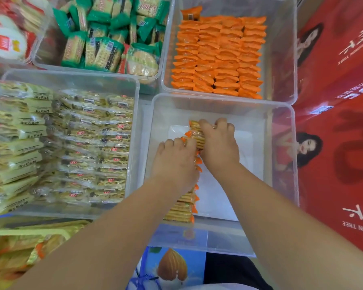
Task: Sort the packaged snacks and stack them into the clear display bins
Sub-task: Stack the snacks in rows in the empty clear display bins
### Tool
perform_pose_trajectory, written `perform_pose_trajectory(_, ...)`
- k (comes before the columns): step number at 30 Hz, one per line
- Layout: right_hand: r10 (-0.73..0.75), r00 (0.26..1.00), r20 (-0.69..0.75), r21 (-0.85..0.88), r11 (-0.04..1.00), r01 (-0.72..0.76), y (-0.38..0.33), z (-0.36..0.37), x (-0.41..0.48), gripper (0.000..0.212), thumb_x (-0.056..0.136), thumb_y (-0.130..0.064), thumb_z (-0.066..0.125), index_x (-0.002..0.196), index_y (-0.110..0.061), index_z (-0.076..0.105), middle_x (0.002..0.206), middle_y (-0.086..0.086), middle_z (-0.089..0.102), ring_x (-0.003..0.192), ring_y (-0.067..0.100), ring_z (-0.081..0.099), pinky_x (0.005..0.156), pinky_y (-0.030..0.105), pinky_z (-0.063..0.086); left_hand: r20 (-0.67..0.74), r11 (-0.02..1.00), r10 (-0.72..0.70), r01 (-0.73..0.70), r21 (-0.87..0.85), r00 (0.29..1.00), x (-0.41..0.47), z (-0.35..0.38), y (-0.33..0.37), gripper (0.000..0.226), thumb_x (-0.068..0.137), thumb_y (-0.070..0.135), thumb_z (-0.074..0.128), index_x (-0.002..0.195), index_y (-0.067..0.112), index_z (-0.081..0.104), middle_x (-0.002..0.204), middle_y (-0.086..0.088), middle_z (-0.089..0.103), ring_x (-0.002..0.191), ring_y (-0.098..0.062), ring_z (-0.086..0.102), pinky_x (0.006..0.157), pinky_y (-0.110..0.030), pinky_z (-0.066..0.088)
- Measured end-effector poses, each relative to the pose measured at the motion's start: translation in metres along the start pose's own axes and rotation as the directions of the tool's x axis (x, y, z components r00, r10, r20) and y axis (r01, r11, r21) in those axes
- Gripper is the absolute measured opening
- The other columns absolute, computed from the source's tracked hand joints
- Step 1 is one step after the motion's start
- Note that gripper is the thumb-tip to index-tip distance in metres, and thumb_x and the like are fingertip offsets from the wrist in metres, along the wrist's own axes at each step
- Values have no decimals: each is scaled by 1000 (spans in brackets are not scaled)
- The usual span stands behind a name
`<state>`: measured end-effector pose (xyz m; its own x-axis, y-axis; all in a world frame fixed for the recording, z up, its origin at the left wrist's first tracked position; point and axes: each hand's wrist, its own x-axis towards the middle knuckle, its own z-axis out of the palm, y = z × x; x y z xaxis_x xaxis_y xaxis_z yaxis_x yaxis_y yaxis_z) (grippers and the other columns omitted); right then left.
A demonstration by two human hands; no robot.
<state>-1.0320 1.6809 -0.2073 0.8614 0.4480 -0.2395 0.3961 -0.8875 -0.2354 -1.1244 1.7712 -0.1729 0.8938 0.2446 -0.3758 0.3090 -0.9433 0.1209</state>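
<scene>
A clear display bin (281,164) in front of me holds one row of orange-edged cracker packets (182,208) standing on edge along its left part. My left hand (174,164) presses down on the middle of that row. My right hand (218,143) grips the far end of the row, fingers curled over the last packets (196,132). The bin's white floor to the right of the row is bare.
Behind it stands a bin of stacked orange packets (218,57). A bin of yellow-white packets (71,141) sits to the left, a bin of green cracker packs (113,34) at the back left. Loose yellow packets (19,252) lie bottom left; a red carton (340,143) flanks the right.
</scene>
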Motion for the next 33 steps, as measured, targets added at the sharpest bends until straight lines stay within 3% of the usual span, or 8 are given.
perform_pose_trajectory(5, -173, 984, 35, 209, 964, 162, 2, 7, -3, 71, 93, -20, 62, 156, -26, 29, 147, 10, 36, 132, 31, 37, 96, 44, 47, -1, 1000, 13, -13, 3, 1000, -4, 1, 3, 70, 89, 45, 65, 147, 20, 35, 136, -12, 40, 119, -30, 50, 105, -42, 41)
perform_pose_trajectory(10, -168, 985, 35, 371, 918, 143, 21, 5, -6, 78, 77, -11, 71, 149, -18, 42, 150, 5, 40, 136, 28, 34, 110, 41, 40, 12, 992, -12, 11, 122, 1000, 0, 7, 1, 71, 91, 58, 53, 146, 14, 39, 139, -11, 37, 123, -31, 42, 107, -44, 36)
perform_pose_trajectory(15, 94, 993, -77, 628, 778, -25, 23, 7, -21, 66, 89, -16, 66, 150, -18, 40, 149, 3, 36, 132, 20, 45, 105, 32, 44, -21, 987, 12, -9, 159, 1000, -5, -1, 0, 66, 95, 60, 47, 143, 15, 42, 133, -8, 43, 123, -29, 40, 102, -42, 36)
perform_pose_trajectory(17, 238, 971, -3, 734, 660, -160, 19, 7, -24, 63, 98, -28, 61, 154, -19, 34, 155, 1, 31, 139, 18, 41, 110, 33, 42, -101, 990, 57, -44, 131, 993, -17, -11, -3, 62, 96, 56, 50, 141, 15, 48, 135, -9, 47, 126, -31, 41, 105, -44, 35)
perform_pose_trajectory(20, 273, 952, 136, 813, 519, -265, 9, 7, -29, 68, 103, -39, 52, 161, -24, 19, 165, -5, 22, 149, 15, 28, 106, 11, 32, -318, 997, 71, -64, 32, 945, -46, -20, -14, 60, 90, 43, 66, 139, 10, 57, 142, -17, 51, 138, -40, 41, 114, -55, 33)
perform_pose_trajectory(24, 236, 947, 216, 882, 369, -293, -13, 8, -27, 63, 104, -44, 46, 159, -24, 22, 163, -3, 30, 147, 18, 35, 120, 46, 33, -376, 993, -91, 55, -106, 922, -83, -12, -26, 77, 90, 36, 66, 154, 2, 40, 161, -30, 29, 150, -48, 27, 121, -61, 25)
perform_pose_trajectory(28, 149, 966, 210, 888, 386, -252, -32, 7, -20, 47, 105, -44, 44, 148, -25, 38, 146, 1, 53, 136, 23, 50, 114, 50, 39, -248, 984, -138, 103, -149, 959, -92, -3, -27, 88, 93, 32, 69, 158, -3, 21, 166, -28, 13, 155, -43, 15, 124, -59, 23)
perform_pose_trajectory(33, -25, 971, 239, 756, 632, -170, -36, 11, -9, 57, 104, -46, 46, 153, -21, 34, 159, 3, 38, 146, 22, 37, 119, 49, 33, -259, 990, -109, 82, -115, 960, -90, 0, -28, 83, 94, 30, 66, 157, -5, 26, 166, -28, 16, 156, -40, 16, 126, -56, 17)
